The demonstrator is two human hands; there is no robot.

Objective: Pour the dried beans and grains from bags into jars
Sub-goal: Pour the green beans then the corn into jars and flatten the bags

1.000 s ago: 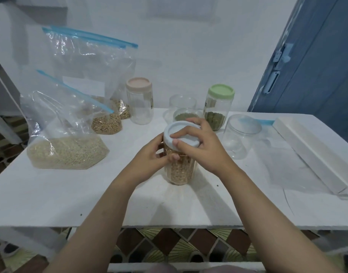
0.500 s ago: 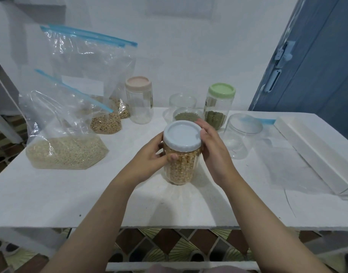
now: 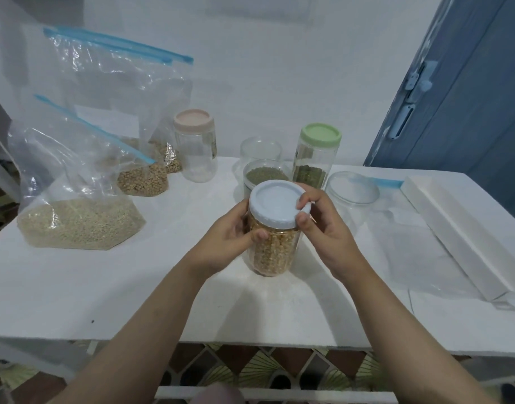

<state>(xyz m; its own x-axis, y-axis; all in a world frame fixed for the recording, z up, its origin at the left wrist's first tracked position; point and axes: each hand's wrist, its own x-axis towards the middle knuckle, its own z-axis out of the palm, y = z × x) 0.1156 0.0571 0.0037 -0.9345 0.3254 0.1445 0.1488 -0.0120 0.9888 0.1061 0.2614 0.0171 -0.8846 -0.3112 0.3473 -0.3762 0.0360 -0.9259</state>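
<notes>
A clear jar (image 3: 272,252) filled with yellow split beans stands on the white table (image 3: 104,287) in front of me. Its pale blue lid (image 3: 276,204) sits on top. My left hand (image 3: 227,237) grips the jar's body from the left, thumb across the front. My right hand (image 3: 323,231) holds the lid's right rim with thumb and fingers curled round it. To the left lies a zip bag of pale grain (image 3: 75,199), and behind it a bag of tan beans (image 3: 142,179).
At the back stand a pink-lidded empty jar (image 3: 196,147), a green-lidded jar (image 3: 316,158) with green beans, an open jar of green grains (image 3: 265,176) and two empty open jars (image 3: 352,196). A white box (image 3: 466,237) and flat plastic bag (image 3: 419,252) lie right.
My right hand slid off the lid's top to its right side and now grips the rim. The jar and my left hand stayed where they were.
</notes>
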